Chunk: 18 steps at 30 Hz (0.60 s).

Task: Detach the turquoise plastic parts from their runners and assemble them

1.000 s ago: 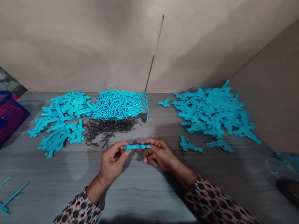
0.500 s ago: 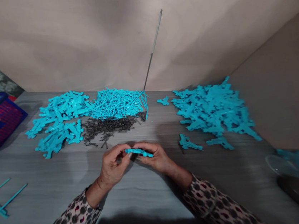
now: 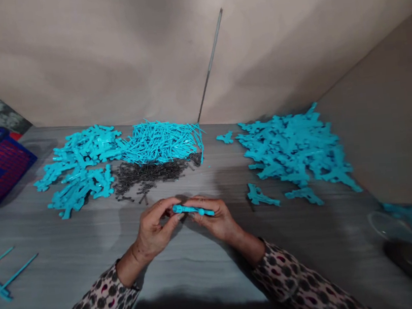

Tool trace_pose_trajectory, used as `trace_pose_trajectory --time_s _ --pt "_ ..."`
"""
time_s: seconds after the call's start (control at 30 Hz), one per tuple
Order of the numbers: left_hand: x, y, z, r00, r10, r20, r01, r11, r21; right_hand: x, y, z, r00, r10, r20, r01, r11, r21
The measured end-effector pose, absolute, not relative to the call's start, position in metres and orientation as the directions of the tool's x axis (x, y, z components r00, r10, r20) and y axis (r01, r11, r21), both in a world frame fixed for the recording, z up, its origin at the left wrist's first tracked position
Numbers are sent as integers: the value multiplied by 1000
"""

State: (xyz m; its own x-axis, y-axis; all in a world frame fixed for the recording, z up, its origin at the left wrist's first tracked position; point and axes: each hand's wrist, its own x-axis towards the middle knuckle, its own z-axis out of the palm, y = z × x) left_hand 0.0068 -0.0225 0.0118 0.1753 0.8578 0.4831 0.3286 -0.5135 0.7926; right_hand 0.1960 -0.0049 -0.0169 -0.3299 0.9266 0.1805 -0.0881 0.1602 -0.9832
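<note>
A narrow turquoise plastic toy gun piece (image 3: 193, 210) is held level over the front middle of the table. My left hand (image 3: 157, 229) pinches its left end between thumb and fingers. Its right part is gripped by my right hand (image 3: 219, 221), fingers along the far side and thumb near. The fingertips of both hands almost meet and cover some of the piece. Just beyond the hands lie a heap of thin dark pins (image 3: 152, 173) and a pile of turquoise sticks (image 3: 162, 142). Two gun-shaped pieces, one of them this loose piece (image 3: 261, 196), rest right of my right hand.
Turquoise pieces form a left pile (image 3: 84, 163) and a larger right pile (image 3: 294, 149). A blue basket (image 3: 3, 172) stands far left. Near it lies a turquoise part with a long rod (image 3: 18, 272). A thin metal rod (image 3: 210, 64) rises at the back. A clear container (image 3: 389, 228) sits far right.
The toy gun piece has turned slightly between my fingers and its right end sticks out a little farther. Both hands keep their grip in nearly the same place.
</note>
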Motion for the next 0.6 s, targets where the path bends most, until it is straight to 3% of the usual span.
trace_pose_trajectory --time_s 0.17,0.6 --pt "7 -21 16 240 808 538 332 -589 737 195 -5 -19 -332 920 207 -86 189 -978" --pt "9 -21 17 211 796 567 305 -605 735 193 -9 -13 -293 914 282 -7 293 -956"
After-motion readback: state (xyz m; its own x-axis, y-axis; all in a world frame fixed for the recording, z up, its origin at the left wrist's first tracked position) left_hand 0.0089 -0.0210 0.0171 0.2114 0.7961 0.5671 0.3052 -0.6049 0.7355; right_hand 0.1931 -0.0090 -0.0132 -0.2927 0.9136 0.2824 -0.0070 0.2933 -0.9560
